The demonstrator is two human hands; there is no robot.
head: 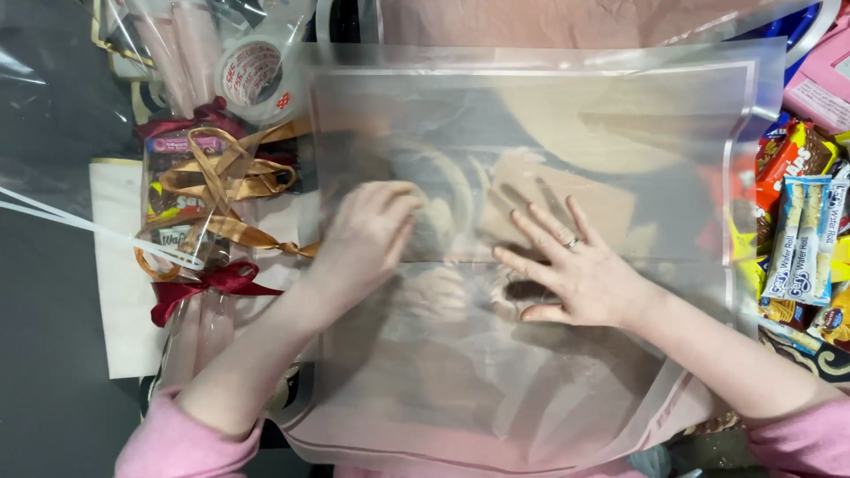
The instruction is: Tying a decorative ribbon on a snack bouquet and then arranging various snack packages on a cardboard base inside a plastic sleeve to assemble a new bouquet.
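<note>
Head camera looks steeply down, seemingly close, over the table (53, 292).

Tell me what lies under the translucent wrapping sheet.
Through the frosted sheet only blurred tan and dark shapes show. Both hands, left and right, press on top; what's underneath cannot be identified.

Dark grey table (44, 372) under soft, even indoor light.

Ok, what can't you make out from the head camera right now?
- Things under the translucent sheet: only dim shapes show through it.
- Left hand: motion-blurred, so finger contact is unclear; right hand lies flat and sharp.
- Snack packets: cut off by the right edge.
- Tape roll: partly behind clear wrap.
- Beribboned gift bundle: contents obscured by gold ribbon and wrap.
</note>
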